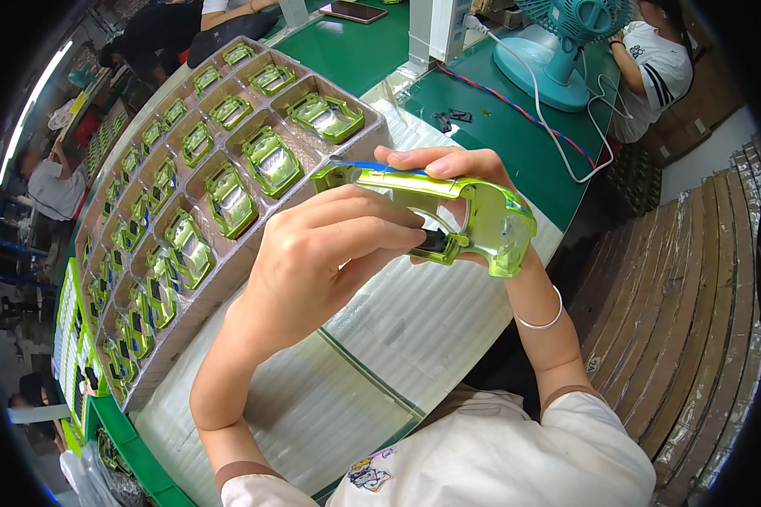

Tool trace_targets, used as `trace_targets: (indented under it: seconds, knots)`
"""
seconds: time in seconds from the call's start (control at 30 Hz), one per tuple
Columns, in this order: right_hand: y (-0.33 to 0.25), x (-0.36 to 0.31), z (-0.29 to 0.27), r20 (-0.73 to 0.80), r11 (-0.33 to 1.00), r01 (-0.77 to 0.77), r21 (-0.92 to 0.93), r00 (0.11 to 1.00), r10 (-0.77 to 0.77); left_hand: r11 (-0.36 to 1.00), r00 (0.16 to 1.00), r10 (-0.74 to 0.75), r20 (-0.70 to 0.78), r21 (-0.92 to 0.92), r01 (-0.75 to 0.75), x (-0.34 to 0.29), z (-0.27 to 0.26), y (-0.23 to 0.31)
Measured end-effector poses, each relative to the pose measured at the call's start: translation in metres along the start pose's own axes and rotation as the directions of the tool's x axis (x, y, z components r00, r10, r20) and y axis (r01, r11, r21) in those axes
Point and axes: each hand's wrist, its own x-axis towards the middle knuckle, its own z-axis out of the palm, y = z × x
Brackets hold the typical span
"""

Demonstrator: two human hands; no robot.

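A bright green translucent plastic housing (503,228) with a blue strip along its upper edge is held up over the bench. My right hand (469,165) grips it from behind, fingers over the top edge and the rest partly hidden by the part. At the housing's lower inner edge, my left hand (321,245) is closed, with its fingertips pinching a small black piece (434,242) against the green plastic. Whether that piece is seated in the housing I cannot tell. A silver bangle (545,314) circles my right wrist.
To the left, a large compartment tray (254,245) holds several similar green housings. White foam sheeting (380,338) covers the bench. Small black parts (458,114), a teal fan (558,72) and its cables lie beyond. Stacked brown trays (676,321) stand at right; other people sit nearby.
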Motion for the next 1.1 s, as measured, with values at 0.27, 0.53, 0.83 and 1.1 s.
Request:
trace_targets:
  seconds: [0.27,0.53,0.83,1.1]
  knots:
    - [0.000,0.001,0.004,0.005,0.999,0.021,0.038,1.000,-0.021,1.000,0.999,-0.006,-0.037,-0.030,0.005,0.000,0.001,-0.002]
    - [0.013,-0.001,0.000,0.034,0.983,0.019,0.185,0.999,-0.025,0.999,0.999,-0.034,-0.034,-0.030,0.033,-0.001,0.008,0.001]
    - [0.008,0.001,0.004,-0.024,0.987,0.118,0.105,0.993,-0.116,0.999,1.000,0.026,0.005,-0.022,-0.026,0.004,0.006,0.004]
    - [0.007,-0.001,0.005,0.018,0.990,0.138,0.032,0.990,-0.139,0.994,0.994,0.104,-0.020,-0.011,-0.105,-0.001,0.007,0.001]
